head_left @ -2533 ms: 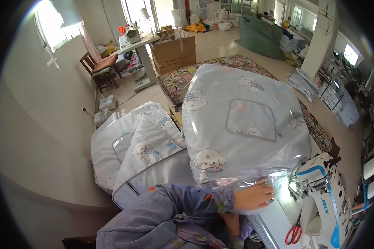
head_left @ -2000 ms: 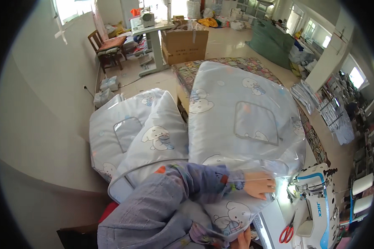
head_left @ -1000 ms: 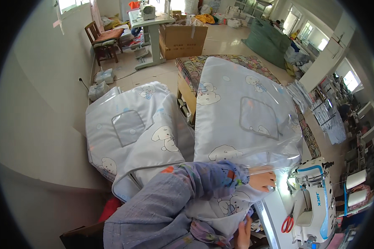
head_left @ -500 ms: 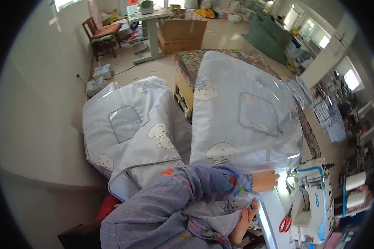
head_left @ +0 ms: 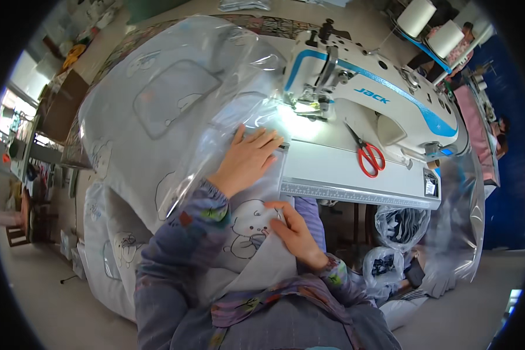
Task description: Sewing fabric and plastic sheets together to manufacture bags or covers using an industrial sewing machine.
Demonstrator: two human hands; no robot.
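My left hand [head_left: 248, 160] lies flat on pale grey padded fabric [head_left: 175, 93] printed with cartoon puppies, its fingers stretched toward the lit needle area of a white and blue sewing machine [head_left: 361, 87]. A clear plastic layer [head_left: 216, 116] covers part of the fabric near that hand. Closer to my body, my right hand [head_left: 294, 230] pinches the fabric's edge between thumb and fingers, beside a printed puppy. Part of the fabric drapes over my lap. Whether its edge sits under the presser foot is hard to make out in the glare.
Red-handled scissors [head_left: 368, 156] rest on the machine bed, behind its ruler-marked front edge [head_left: 356, 192]. White thread cones [head_left: 417, 17] stand at the back right. Below the machine hang plastic bags [head_left: 401, 224] of dark pieces. Other people are at the far right.
My view has swung to the right, bringing the machine closer to the middle. The left hand now lies flatter on the fabric, and the right hand pinches its edge.
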